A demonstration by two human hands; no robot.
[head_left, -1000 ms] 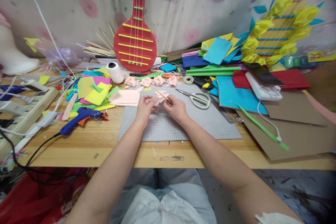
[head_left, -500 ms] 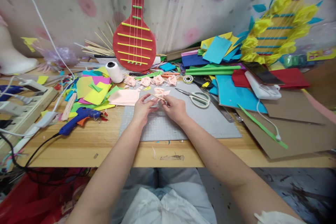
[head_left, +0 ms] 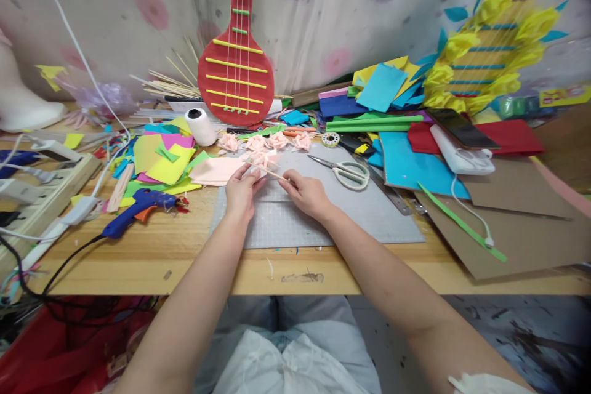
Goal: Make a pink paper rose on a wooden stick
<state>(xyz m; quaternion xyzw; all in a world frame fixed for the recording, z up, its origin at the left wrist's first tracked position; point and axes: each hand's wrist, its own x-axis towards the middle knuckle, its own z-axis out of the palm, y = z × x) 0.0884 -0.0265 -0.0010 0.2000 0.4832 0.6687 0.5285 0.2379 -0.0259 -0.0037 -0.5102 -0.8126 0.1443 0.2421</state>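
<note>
My left hand (head_left: pixel 241 189) pinches a small pale pink paper flower (head_left: pixel 262 160) over the grey cutting mat (head_left: pixel 323 221). My right hand (head_left: pixel 306 192) pinches a thin wooden stick (head_left: pixel 268 170) whose far end runs into the flower. Both hands are closed in a pinch, close together above the mat's far left part. Several finished pink paper flowers (head_left: pixel 265 142) lie in a row just beyond the hands. A stack of pale pink paper squares (head_left: pixel 216 171) lies left of the mat, beside my left hand.
Scissors (head_left: pixel 344 172) lie on the mat to the right. A blue glue gun (head_left: pixel 136 204) lies at left on the wooden table (head_left: pixel 152 258), near a white thread spool (head_left: pixel 200 126). Coloured paper sheets (head_left: pixel 383 104), a red paper guitar (head_left: pixel 236 68), a white charger (head_left: pixel 462 157) and brown cardboard (head_left: pixel 521 228) crowd the back and right.
Both hands have shifted a little left and farther away with the flower and stick. The stick now lies flatter, pointing left towards the pink paper squares.
</note>
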